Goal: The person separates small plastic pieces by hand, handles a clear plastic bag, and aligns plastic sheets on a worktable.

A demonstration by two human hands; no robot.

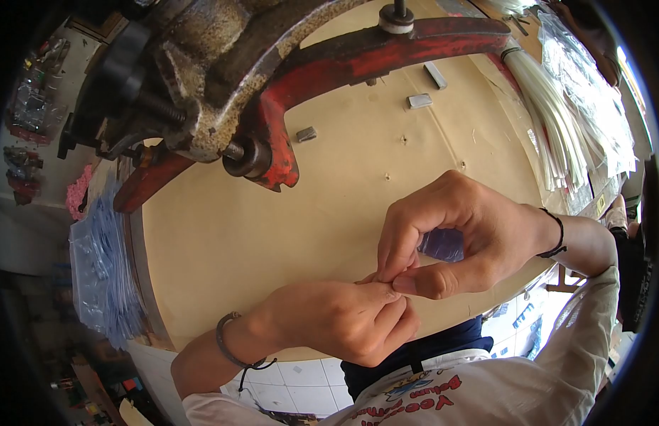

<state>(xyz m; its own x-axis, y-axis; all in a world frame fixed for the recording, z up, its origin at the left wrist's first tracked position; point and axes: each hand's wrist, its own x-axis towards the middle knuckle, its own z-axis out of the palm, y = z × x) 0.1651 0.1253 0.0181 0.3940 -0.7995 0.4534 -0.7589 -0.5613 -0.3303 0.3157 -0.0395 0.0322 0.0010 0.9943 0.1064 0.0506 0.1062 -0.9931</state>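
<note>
Left hand and right hand meet over the surface, fingers pinched together; any piece between them is hidden; a light grip and steady wrists would suit. A purplish piece shows inside the right thumb-and-finger loop; contact cannot be confirmed.

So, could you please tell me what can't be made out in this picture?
All in the head view:
- Whatever is between the fingertips of the left hand and right hand: hidden by the fingers.
- The purplish patch beyond the right hand: mostly covered by that hand.
- The machine: cut off by the top edge.
- The small packets at far left: too small and blurred to identify.
</note>
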